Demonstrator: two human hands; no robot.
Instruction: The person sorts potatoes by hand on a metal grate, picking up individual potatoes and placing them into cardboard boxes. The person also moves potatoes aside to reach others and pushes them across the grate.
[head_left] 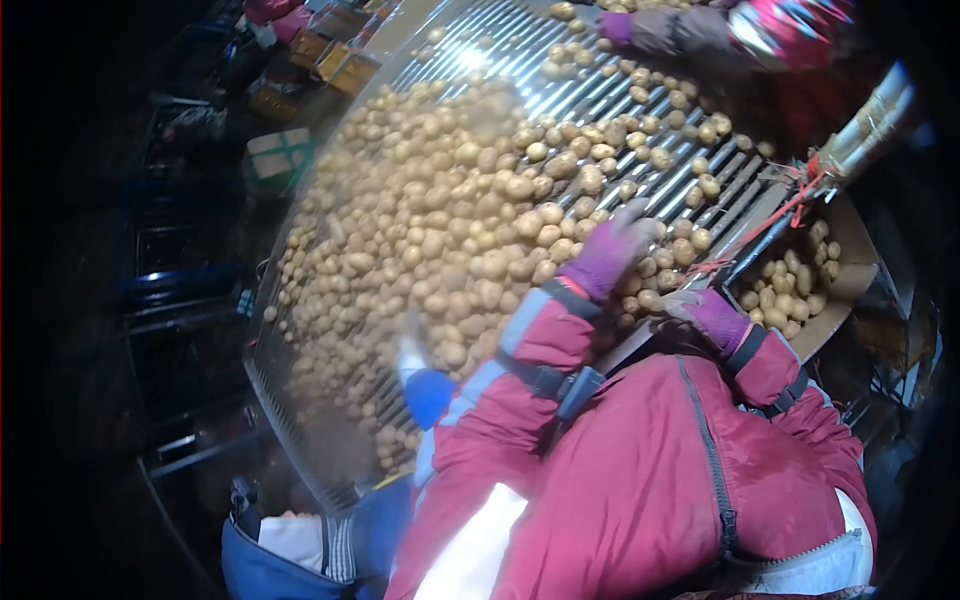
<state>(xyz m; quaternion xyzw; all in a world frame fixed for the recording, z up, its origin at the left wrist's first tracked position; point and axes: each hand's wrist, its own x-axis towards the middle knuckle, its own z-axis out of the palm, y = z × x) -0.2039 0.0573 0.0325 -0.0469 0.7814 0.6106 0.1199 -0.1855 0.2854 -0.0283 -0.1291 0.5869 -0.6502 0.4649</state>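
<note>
Many potatoes [430,230] lie spread over a slatted metal table [560,85]. My left hand [610,250], in a purple and grey glove, reaches over the potatoes near the middle; its fingertips are on or just above them, and whether it grips one is unclear. Lower right, my right hand [708,315], in a similar glove, is beside the potatoes at the table's near edge, its fingers pointing left; what lies under them is hidden.
A cardboard box [850,290] of potatoes stands at the right, below a pole [870,120] tied with red string. Co-workers' gloved hands appear at the top [615,27] and lower left [410,355]. A blue-clothed person [290,560] is at the bottom left.
</note>
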